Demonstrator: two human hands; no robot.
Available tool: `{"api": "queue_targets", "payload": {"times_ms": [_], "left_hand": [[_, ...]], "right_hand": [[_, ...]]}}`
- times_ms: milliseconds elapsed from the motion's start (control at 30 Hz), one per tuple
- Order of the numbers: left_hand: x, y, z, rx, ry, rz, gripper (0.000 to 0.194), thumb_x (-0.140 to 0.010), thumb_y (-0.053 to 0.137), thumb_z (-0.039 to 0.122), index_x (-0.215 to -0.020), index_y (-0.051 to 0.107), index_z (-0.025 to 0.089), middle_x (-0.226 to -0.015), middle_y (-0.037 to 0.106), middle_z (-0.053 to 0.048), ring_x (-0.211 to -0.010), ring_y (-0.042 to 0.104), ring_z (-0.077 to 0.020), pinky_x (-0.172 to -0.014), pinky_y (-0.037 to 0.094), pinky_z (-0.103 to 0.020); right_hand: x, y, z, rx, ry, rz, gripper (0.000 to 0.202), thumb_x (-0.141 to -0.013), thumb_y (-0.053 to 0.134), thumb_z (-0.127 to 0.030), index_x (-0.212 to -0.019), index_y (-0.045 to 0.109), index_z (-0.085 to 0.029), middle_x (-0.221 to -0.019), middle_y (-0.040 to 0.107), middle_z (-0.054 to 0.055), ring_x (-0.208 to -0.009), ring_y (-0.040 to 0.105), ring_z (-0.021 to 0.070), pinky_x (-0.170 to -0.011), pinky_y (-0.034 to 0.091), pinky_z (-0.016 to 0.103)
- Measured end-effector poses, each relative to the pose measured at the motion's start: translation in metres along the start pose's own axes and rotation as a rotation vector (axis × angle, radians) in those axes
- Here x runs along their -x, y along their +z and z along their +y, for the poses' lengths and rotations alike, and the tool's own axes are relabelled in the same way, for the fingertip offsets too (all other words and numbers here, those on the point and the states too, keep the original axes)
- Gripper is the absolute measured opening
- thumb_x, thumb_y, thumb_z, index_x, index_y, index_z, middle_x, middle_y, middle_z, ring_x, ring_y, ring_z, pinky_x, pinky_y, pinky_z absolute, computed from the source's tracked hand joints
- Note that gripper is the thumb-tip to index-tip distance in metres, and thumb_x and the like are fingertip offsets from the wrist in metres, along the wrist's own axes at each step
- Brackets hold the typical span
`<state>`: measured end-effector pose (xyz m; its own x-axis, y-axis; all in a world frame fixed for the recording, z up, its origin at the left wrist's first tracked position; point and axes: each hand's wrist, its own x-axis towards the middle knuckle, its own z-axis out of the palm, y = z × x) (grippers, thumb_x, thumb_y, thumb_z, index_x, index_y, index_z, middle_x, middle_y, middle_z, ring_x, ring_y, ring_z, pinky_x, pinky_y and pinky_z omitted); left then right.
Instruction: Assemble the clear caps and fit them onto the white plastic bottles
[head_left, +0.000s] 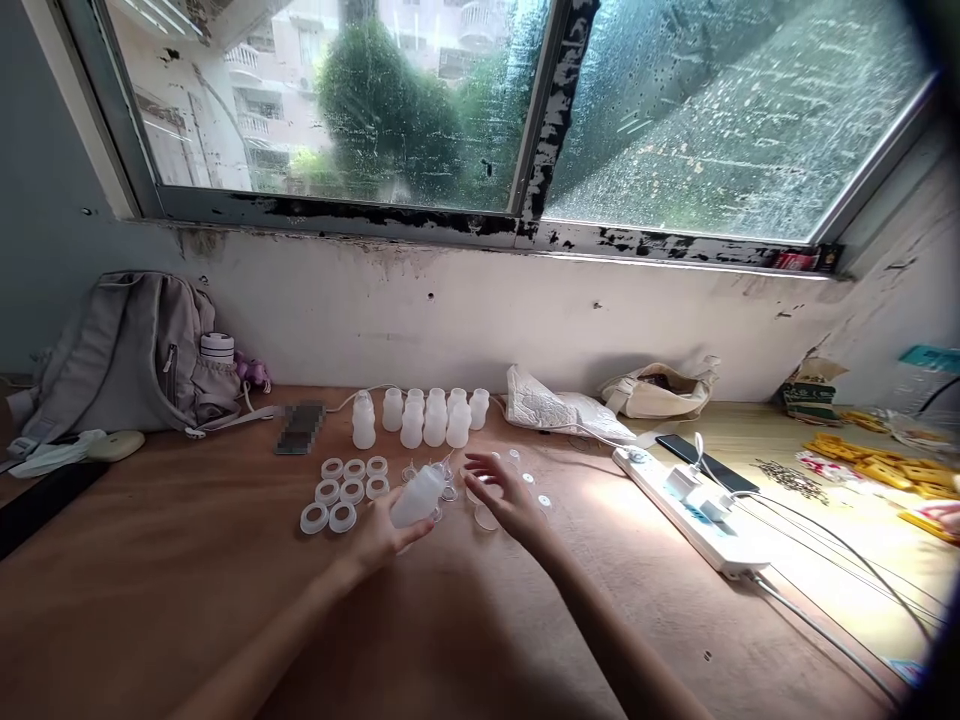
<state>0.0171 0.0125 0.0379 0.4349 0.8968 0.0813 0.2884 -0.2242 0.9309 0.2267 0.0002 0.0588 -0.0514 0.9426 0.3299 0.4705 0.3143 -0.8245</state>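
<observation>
Left hand (377,537) grips tilted bottle (418,497); right hand (511,500) loose, fingers spread, near clear discs (544,501) on bench (210,560).

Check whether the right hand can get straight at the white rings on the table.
Probably not by a straight path: the left hand, holding a translucent bottle, sits between the right hand and the white rings.
</observation>
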Motion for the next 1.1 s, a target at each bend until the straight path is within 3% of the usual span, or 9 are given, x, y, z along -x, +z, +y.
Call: {"api": "queue_targets", "payload": {"times_ms": [133, 200, 300, 467, 633, 733, 833, 1100], "left_hand": [[0.004, -0.008, -0.010, -0.220, 0.076, 0.044, 0.033, -0.067, 0.058, 0.044, -0.081, 0.057, 0.015, -0.081, 0.056, -0.004, -0.072, 0.052, -0.0173, -0.063, 0.040, -0.026], [0.006, -0.007, -0.016, -0.209, 0.075, 0.039, 0.036, -0.066, 0.060, 0.042, -0.090, 0.056, 0.016, -0.085, 0.057, -0.004, -0.075, 0.053, -0.0175, -0.064, 0.041, -0.025], [0.008, -0.007, -0.021, -0.157, 0.065, 0.010, 0.044, -0.062, 0.064, 0.039, -0.100, 0.052, 0.019, -0.090, 0.058, -0.003, -0.080, 0.054, -0.0181, -0.068, 0.042, -0.026], [0.011, -0.013, -0.022, -0.171, 0.064, 0.044, 0.042, -0.061, 0.065, 0.036, -0.098, 0.053, 0.021, -0.092, 0.060, -0.003, -0.085, 0.055, -0.0201, -0.073, 0.043, -0.029], [0.011, -0.019, -0.020, -0.230, 0.143, 0.130, 0.038, -0.063, 0.065, 0.034, -0.098, 0.054, 0.023, -0.095, 0.060, -0.003, -0.087, 0.055, -0.0206, -0.074, 0.044, -0.030], [0.009, -0.020, -0.020, -0.295, 0.230, 0.141, 0.037, -0.066, 0.064, 0.033, -0.100, 0.054, 0.023, -0.097, 0.058, -0.005, -0.090, 0.054, -0.0205, -0.076, 0.045, -0.031], [0.008, -0.018, -0.024, -0.345, 0.291, 0.126, 0.038, -0.068, 0.063, 0.031, -0.104, 0.052, 0.022, -0.101, 0.057, -0.005, -0.094, 0.054, -0.0202, -0.081, 0.044, -0.031], [0.006, -0.016, -0.043, -0.428, 0.399, 0.118, 0.045, -0.069, 0.062, 0.039, -0.110, 0.050, 0.024, -0.102, 0.057, -0.006, -0.096, 0.054, -0.0213, -0.082, 0.045, -0.032]], "right_hand": [[0.009, -0.028, 0.022, 0.669, -0.043, -0.102, 0.021, -0.077, 0.048, -0.018, -0.096, 0.058, -0.021, -0.094, 0.062, 0.007, -0.094, 0.051, 0.0241, -0.084, 0.034, 0.042], [0.014, -0.031, 0.026, 0.821, -0.050, -0.200, 0.029, -0.075, 0.049, -0.012, -0.100, 0.057, -0.022, -0.096, 0.062, 0.007, -0.096, 0.050, 0.0241, -0.087, 0.029, 0.043], [0.017, -0.024, 0.025, 0.872, -0.085, -0.311, 0.033, -0.073, 0.052, -0.011, -0.103, 0.057, -0.024, -0.101, 0.060, 0.007, -0.096, 0.050, 0.0232, -0.089, 0.028, 0.041], [0.008, -0.009, 0.021, 0.677, -0.108, -0.345, 0.022, -0.075, 0.055, -0.020, -0.096, 0.058, -0.024, -0.097, 0.058, 0.006, -0.091, 0.052, 0.0221, -0.083, 0.036, 0.037], [0.000, -0.001, 0.026, 0.205, -0.012, 0.016, 0.021, -0.079, 0.051, -0.030, -0.098, 0.055, -0.020, -0.086, 0.059, 0.006, -0.074, 0.057, 0.0189, -0.068, 0.045, 0.034], [0.003, 0.005, 0.029, -0.154, 0.037, 0.118, 0.029, -0.079, 0.051, -0.034, -0.105, 0.051, -0.021, -0.084, 0.060, 0.005, -0.071, 0.058, 0.0176, -0.066, 0.047, 0.033], [0.010, 0.012, 0.031, -0.318, 0.073, 0.110, 0.031, -0.077, 0.055, -0.034, -0.104, 0.053, -0.020, -0.079, 0.060, 0.004, -0.066, 0.058, 0.0163, -0.064, 0.047, 0.032], [0.022, 0.028, 0.031, -0.403, 0.145, 0.014, 0.025, -0.075, 0.057, -0.035, -0.095, 0.058, -0.019, -0.077, 0.062, 0.004, -0.063, 0.060, 0.0162, -0.061, 0.049, 0.031]]}}
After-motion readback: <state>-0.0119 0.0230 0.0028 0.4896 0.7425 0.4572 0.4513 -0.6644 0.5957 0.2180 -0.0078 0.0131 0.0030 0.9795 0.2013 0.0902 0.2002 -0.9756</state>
